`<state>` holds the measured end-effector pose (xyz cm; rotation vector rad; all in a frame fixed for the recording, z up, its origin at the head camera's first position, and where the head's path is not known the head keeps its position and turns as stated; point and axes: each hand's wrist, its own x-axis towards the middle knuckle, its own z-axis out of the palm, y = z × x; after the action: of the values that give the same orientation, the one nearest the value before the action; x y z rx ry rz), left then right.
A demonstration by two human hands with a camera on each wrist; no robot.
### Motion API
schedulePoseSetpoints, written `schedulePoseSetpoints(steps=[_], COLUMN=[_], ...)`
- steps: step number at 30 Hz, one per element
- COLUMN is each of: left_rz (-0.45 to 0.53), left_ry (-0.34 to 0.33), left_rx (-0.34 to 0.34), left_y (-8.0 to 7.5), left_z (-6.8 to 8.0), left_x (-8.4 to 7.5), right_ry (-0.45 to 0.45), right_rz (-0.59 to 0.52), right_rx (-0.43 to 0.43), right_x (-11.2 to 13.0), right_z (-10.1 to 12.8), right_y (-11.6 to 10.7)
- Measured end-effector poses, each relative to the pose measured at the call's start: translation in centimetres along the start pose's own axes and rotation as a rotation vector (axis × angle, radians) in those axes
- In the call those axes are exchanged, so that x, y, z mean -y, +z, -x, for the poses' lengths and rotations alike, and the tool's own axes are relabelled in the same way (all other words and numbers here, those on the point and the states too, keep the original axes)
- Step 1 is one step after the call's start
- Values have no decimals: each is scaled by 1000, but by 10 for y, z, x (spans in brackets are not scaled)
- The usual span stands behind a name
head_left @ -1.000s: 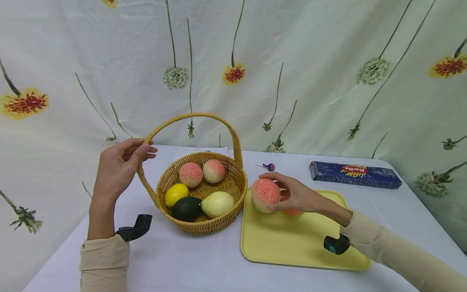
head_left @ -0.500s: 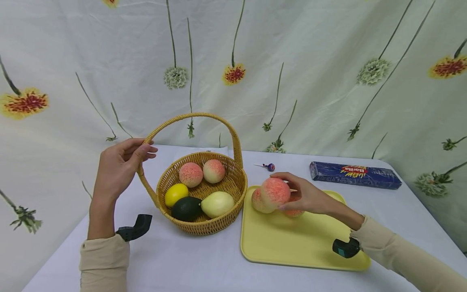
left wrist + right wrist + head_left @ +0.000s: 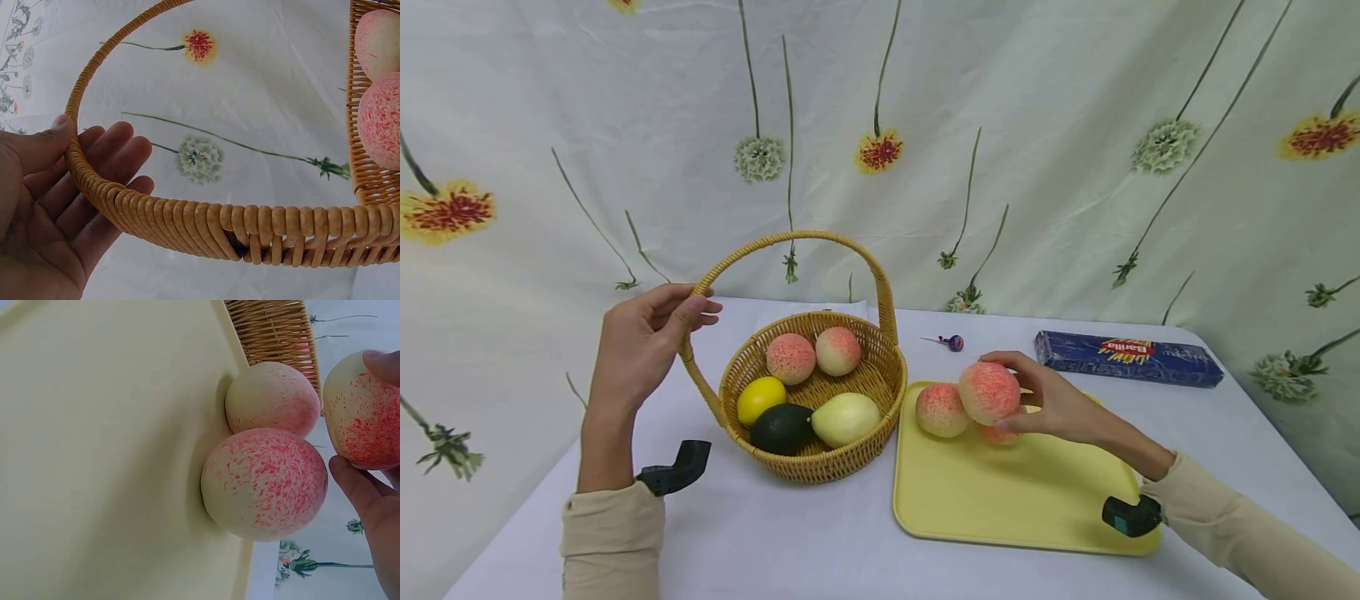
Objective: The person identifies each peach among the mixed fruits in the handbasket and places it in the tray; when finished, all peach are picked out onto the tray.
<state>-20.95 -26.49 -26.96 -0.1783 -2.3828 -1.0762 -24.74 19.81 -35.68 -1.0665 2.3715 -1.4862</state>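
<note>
My left hand (image 3: 643,346) holds the side of the tall wicker handle (image 3: 125,197), thumb on one side and fingers behind it. The handle belongs to a round wicker basket (image 3: 820,471), which contains two pink peaches (image 3: 792,358), a yellow lemon (image 3: 762,400), a dark green avocado (image 3: 782,429) and a pale yellow-green, pear-shaped fruit (image 3: 847,420). Above the yellow tray (image 3: 1000,508), my right hand (image 3: 1060,406) grips a peach (image 3: 990,392) between thumb and fingers. Two more peaches lie on the tray: one (image 3: 942,410) by the basket, another (image 3: 265,484) partly hidden below the held one.
Behind the tray lies a wrapped lollipop (image 3: 953,342) with its stick pointing left. A long blue Barilla pasta box (image 3: 1127,358) sits at the back right of the white-covered table (image 3: 775,542). A flower-printed cloth (image 3: 1060,167) hangs behind everything.
My right hand has carried its peach to the right over the tray, uncovering the peach beside the basket. The left hand stays on the handle.
</note>
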Motion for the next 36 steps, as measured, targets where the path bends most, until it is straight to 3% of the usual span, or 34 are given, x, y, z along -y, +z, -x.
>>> schedulePoseSetpoints(steps=[17,36], left_rz=[2,-5], left_ry=[-2,1], left_rx=[1,-2], left_y=[1,0], left_z=[-1,0], left_x=[1,0], right_ry=[58,122], right_rz=[25,84], right_rx=[-102,-145], right_x=[-8,-25], right_z=[18,35], right_y=[-15,-39])
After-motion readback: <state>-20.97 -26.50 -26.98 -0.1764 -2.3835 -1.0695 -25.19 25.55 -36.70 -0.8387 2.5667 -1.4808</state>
